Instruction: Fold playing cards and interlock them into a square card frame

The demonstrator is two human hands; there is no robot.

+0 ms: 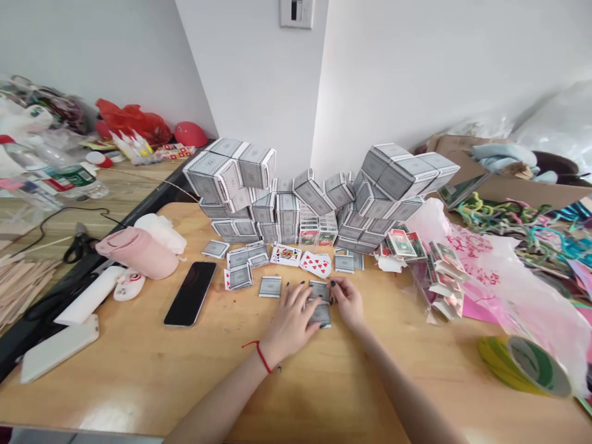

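Note:
My left hand (290,322), with a red string bracelet at the wrist, lies palm down with its fingers spread over two folded-edge playing cards. The upper playing card (320,290) is back side up; the fingers of my right hand (348,303) are pinched at its right edge. Just below it is the lower playing card (322,316), partly under my left thumb and fingers. A separate face-down card (269,286) lies to the left. Behind are a face-up king (285,254) and a pile topped by a hearts card (316,264).
Behind the cards stand stacked card blocks, one group left (217,179), another right (393,172). A black phone (190,293) and pink roll-shaped case (141,251) are on the left. Card boxes (446,277), a pink plastic bag (490,259) and yellow tape (494,364) are on the right.

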